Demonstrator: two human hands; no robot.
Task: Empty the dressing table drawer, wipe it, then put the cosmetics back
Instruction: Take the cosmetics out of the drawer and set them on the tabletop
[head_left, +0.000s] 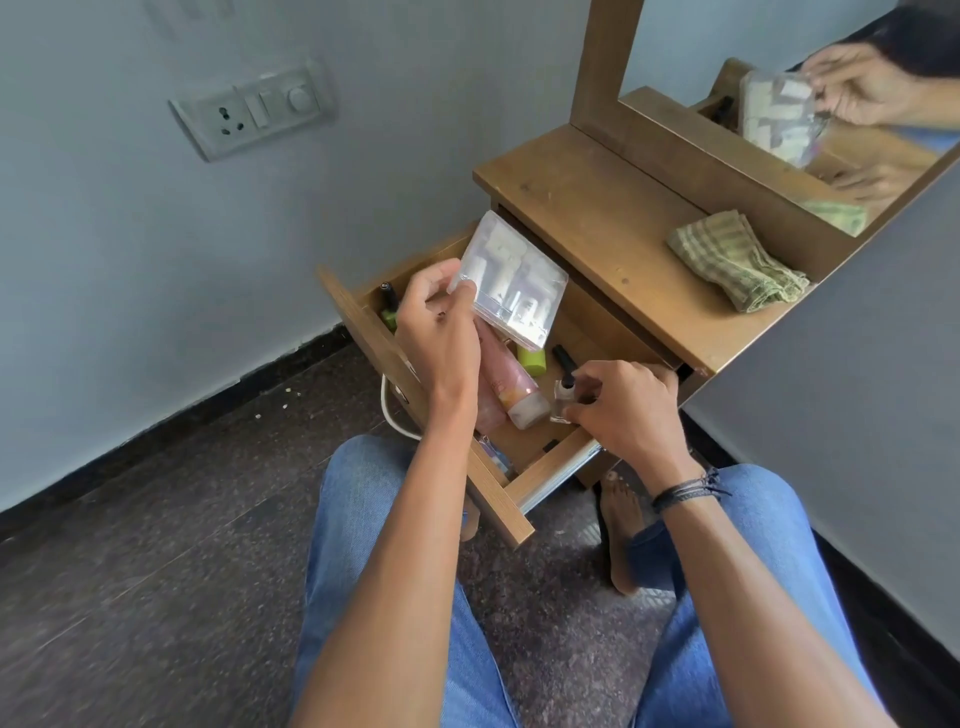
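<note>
My left hand: pinches clear pouch.
My right hand: grips nail polish bottle.
Tip: I'd set both on worktop, bottle upright.

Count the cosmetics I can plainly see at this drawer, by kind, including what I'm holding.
Clear pouch: 1
Nail polish bottle: 1
Pink tube: 1
Green containers: 2
Total: 5, part-hidden items in the drawer uncounted.
</note>
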